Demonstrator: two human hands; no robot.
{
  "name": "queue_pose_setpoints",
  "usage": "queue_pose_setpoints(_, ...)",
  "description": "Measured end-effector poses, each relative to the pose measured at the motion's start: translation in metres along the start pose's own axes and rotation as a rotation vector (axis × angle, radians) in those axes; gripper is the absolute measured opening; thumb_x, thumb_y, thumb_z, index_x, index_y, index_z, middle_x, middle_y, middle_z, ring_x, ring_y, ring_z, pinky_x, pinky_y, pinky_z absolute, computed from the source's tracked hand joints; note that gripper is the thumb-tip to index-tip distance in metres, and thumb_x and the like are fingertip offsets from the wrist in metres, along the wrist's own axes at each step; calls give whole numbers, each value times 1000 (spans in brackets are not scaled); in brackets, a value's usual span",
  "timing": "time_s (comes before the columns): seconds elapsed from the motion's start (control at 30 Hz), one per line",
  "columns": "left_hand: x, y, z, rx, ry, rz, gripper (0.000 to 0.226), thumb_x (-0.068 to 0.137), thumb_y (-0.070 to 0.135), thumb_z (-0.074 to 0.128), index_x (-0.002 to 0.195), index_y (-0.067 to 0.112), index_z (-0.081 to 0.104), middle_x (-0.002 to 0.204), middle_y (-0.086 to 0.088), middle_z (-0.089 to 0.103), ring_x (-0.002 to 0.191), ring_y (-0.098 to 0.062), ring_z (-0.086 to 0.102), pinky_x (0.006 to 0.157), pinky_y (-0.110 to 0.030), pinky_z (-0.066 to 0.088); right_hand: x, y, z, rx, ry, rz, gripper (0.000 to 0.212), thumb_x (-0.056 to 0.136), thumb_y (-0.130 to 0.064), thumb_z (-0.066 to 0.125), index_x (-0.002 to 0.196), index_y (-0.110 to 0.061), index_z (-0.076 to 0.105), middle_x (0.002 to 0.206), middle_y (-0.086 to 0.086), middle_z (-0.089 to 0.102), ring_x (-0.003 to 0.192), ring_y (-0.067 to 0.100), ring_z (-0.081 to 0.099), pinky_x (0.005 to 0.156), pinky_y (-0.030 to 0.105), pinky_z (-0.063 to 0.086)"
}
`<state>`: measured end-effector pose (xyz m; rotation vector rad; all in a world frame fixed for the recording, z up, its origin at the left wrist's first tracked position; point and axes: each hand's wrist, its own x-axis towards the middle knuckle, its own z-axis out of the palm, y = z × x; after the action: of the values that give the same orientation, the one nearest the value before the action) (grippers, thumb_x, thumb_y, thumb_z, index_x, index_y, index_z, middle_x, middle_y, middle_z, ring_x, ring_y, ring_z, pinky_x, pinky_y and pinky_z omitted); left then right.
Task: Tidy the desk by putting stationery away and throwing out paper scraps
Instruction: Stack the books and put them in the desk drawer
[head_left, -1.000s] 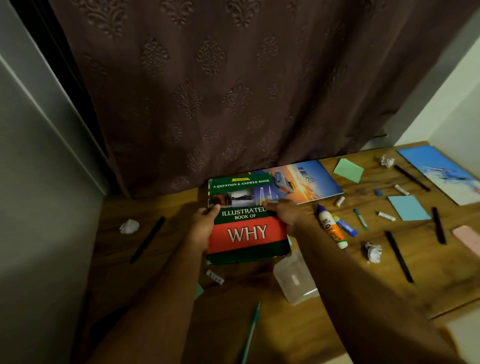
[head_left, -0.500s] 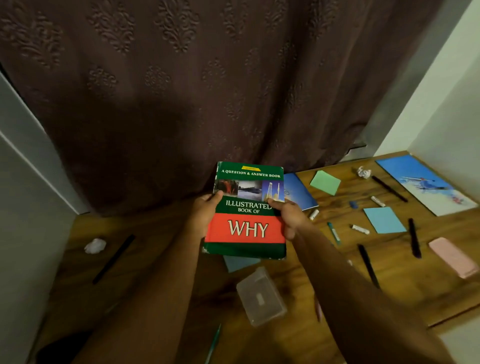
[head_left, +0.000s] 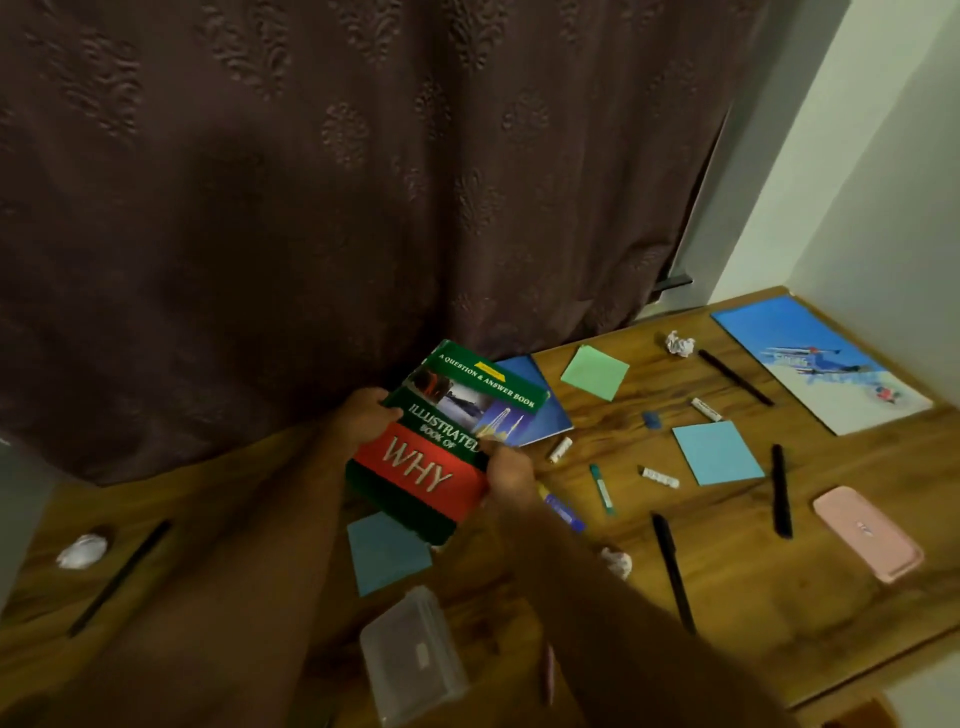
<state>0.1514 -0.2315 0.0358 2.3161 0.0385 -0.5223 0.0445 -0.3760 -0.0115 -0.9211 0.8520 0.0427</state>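
Observation:
A green and red book (head_left: 441, 447) titled "Illustrated Book of Why" is held above the wooden desk (head_left: 727, 597), tilted clockwise. My left hand (head_left: 363, 415) grips its left edge and my right hand (head_left: 511, 475) grips its right lower edge. Under it lie a blue booklet (head_left: 545, 415) and a blue sticky note (head_left: 387, 553). Crumpled paper scraps sit at the far left (head_left: 83, 551), at the back (head_left: 679, 343) and beside my right forearm (head_left: 618, 562). Black pens (head_left: 672, 569) (head_left: 781, 491) (head_left: 735, 378) (head_left: 119, 577), small crayons (head_left: 658, 477) and a blue glue tube (head_left: 563, 512) are scattered about.
A clear plastic box (head_left: 410, 654) lies near the front edge. A pink case (head_left: 867, 532), a blue picture booklet (head_left: 821, 364), green (head_left: 595, 371) and light blue (head_left: 717, 452) sticky notes lie to the right. A brown curtain (head_left: 363, 182) hangs behind the desk; a wall stands on the right.
Both hands have lifted the book off the desk and turned it clockwise. The view has swung left and up, and the blue sticky note under the book has come into sight.

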Motion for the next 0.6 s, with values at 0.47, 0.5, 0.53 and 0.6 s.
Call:
queue_pose_setpoints(0.47, 99, 29, 44, 243, -102, 179, 34, 84, 43, 67, 103, 15, 67, 95, -9, 70, 88, -27, 67, 84, -40, 55, 27, 16, 21, 116, 99, 132, 22, 99, -24, 45, 115, -14, 56, 107, 13, 69, 98, 29, 67, 79, 42, 52)
queue_pose_setpoints(0.5, 107, 30, 47, 249, -108, 198, 33, 84, 42, 67, 103, 15, 66, 95, -8, 70, 88, -26, 67, 84, -39, 55, 32, 15, 25, 108, 133, 133, 21, 98, -23, 46, 114, -14, 55, 106, 14, 69, 98, 30, 67, 83, 43, 51)
queue_pose_setpoints(0.53, 115, 30, 49, 256, -116, 212, 33, 84, 42, 67, 102, 15, 66, 95, -7, 70, 88, -26, 67, 83, -38, 54, 39, 16, 29, 100, 169, 126, 19, 96, -21, 48, 112, -14, 55, 102, 14, 68, 93, 30, 67, 82, 42, 51)
queue_pose_setpoints(0.6, 130, 31, 52, 269, -128, 233, 33, 85, 42, 66, 102, 14, 67, 96, -9, 70, 88, -27, 67, 81, -37, 54, 47, 16, 38, 98, 214, 102, 20, 92, -19, 52, 110, -12, 55, 96, 15, 66, 83, 28, 66, 74, 39, 51)
